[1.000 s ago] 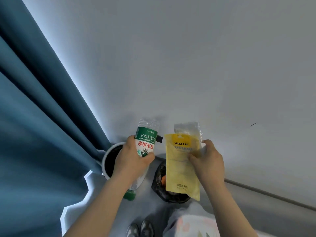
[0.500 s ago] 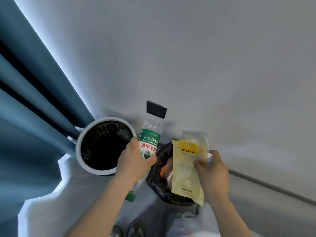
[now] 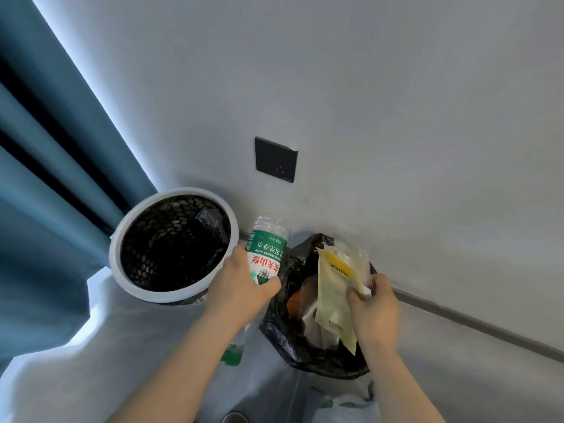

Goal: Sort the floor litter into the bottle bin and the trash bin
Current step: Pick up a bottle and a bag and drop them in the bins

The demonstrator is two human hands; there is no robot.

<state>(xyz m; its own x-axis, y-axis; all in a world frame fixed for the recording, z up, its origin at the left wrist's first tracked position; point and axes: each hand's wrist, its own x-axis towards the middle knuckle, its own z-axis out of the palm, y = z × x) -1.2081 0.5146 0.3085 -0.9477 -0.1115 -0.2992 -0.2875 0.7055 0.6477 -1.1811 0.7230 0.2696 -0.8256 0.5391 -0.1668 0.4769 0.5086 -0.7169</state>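
Water bottle (image 3: 267, 254) gripped by left hand (image 3: 241, 285) fingers; white mesh bin (image 3: 164, 296) just left of them. Yellow pouch (image 3: 335, 288) pinched by right hand (image 3: 375, 306) fingers, black-bagged bin (image 3: 274, 331) directly below. Bottle best shifted left before release.

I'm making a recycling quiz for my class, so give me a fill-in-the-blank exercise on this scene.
1. The left hand grips a water bottle with a ____ cap.
2. The right hand holds a ____ pouch over the black-bagged bin.
3. The white-rimmed mesh bin stands to the ____ of the black-bagged bin.
Missing words: green, yellow, left.
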